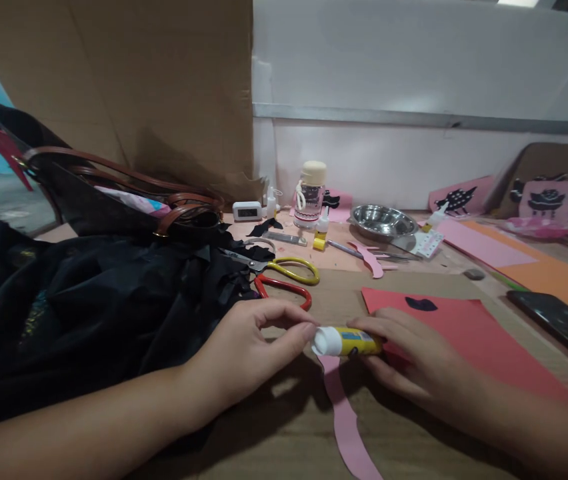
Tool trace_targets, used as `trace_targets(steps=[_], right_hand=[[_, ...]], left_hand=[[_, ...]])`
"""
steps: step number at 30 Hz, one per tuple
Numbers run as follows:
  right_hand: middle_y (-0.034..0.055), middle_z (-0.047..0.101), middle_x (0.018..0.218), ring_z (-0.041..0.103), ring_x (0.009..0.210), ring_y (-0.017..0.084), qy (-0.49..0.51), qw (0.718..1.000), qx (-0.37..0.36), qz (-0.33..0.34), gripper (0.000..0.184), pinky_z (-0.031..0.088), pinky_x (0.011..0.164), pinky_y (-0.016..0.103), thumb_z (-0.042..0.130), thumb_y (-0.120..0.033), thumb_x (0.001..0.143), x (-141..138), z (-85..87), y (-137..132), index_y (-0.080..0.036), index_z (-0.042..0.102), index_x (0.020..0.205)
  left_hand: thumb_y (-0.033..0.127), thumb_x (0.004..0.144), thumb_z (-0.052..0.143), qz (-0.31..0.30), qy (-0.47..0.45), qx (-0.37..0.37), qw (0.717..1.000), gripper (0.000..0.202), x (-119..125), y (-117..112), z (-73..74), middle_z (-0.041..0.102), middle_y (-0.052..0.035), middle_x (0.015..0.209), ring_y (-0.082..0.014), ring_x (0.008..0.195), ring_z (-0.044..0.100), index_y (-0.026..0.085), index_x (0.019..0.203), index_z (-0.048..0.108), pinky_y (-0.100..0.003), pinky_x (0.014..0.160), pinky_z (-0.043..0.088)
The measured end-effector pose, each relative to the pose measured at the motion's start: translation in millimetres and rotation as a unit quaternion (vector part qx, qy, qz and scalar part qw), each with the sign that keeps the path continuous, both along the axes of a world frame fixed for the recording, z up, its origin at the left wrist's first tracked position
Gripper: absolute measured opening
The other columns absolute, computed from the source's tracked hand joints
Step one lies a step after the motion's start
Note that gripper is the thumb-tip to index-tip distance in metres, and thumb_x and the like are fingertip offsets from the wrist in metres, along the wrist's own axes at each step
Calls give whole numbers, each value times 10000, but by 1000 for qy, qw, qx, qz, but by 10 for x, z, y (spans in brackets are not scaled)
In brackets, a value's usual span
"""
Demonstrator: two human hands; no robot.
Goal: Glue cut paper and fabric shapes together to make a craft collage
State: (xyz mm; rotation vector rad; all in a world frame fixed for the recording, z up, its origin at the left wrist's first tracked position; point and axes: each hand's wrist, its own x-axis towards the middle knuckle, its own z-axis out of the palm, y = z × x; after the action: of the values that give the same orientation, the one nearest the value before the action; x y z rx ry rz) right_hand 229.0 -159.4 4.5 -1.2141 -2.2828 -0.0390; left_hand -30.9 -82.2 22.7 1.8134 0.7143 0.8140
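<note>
Crosswise between the two hands, the yellow glue stick (357, 342) lies nearly level, its white end towards the left hand (257, 340) and its yellow end within the right hand (417, 357). The right hand pinches that yellow end, fingers along the far side and thumb along the near side. The left hand's thumb and index finger come close together right at the white end; whether they grip it or only rest beside it, I cannot tell.

Under the white end, a wavy pink paper strip (345, 423) begins and runs down to the bottom edge of the view, over a brown cardboard sheet (264, 440). A red paper sheet (469, 340) extends beneath and beyond the right hand, with a small black cutout (421, 304) on its far part. Just beyond the left hand are scissors (258, 266) with one yellow handle and one red. Black cloth (114, 307) is heaped to the left, and a dark phone (559, 327) lies to the right of the red sheet.
</note>
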Motion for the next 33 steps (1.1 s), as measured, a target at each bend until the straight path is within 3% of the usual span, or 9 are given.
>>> trace_targets(steps=[7,11,14,16,20,23,25,29,33], right_hand=[[50,756,902,724,757,180,8,1000,-16,3,227,598,667,272,540,-146,920,-36,56,0,-216,634,1114],[51,761,933,733,787,179,11,1000,-27,8,234,603,691,271,542,-159,952,-14,23,-2,-215,628,1162],[77,770,1005,747,837,203,5,999,-34,10,300,618,722,302,563,-201,969,13,-17,-16,-212,596,1267],[89,772,1069,753,887,215,9,999,-42,17,373,628,769,324,573,-232,981,21,-10,-43,-219,555,1353],[73,770,1136,756,972,203,66,989,-130,33,372,626,860,313,512,-288,1029,5,93,-151,-271,564,1398],[103,746,1261,735,1131,233,155,962,-224,-29,384,618,930,343,390,-376,1081,-14,151,-220,-268,610,1378],[123,734,1293,718,1180,266,188,946,-258,-55,424,614,957,391,381,-445,1078,-22,146,-227,-261,627,1369],[168,772,1176,760,1057,319,150,964,-200,-93,461,631,921,475,566,-505,981,-35,95,-193,-213,661,1325],[128,782,1184,769,1029,276,88,978,-183,-57,375,622,949,455,526,-381,1015,-43,123,-219,-260,662,1343]], left_hand=[[247,891,626,21,20,68,997,130,-11,34,-24,736,39,767,-120,696,659,206,864,746,-189,648,495],[321,976,530,-6,7,47,999,211,-25,11,9,728,4,882,-152,796,676,202,992,703,-227,707,524],[399,903,674,-33,19,22,999,281,-21,-22,25,719,-9,928,-183,831,669,207,1108,673,-261,725,532],[402,848,748,-26,38,11,999,273,-15,-41,15,681,12,843,-170,758,633,215,1030,669,-247,662,505],[384,900,701,-33,23,8,999,186,-22,-72,-31,661,5,891,-171,808,630,228,984,643,-246,674,505],[321,923,675,-47,10,48,998,141,-29,-91,-65,674,-8,981,-186,923,636,242,1035,640,-278,800,513],[333,941,662,-40,11,35,999,147,-21,-98,-80,670,-13,1003,-190,945,633,242,1051,625,-289,822,509],[397,927,674,-41,4,-43,998,215,25,-92,-84,659,-18,979,-197,907,638,229,1034,592,-296,770,503],[424,864,707,-40,10,-64,997,258,49,-96,-53,660,-24,934,-214,881,632,219,966,588,-311,753,489]])
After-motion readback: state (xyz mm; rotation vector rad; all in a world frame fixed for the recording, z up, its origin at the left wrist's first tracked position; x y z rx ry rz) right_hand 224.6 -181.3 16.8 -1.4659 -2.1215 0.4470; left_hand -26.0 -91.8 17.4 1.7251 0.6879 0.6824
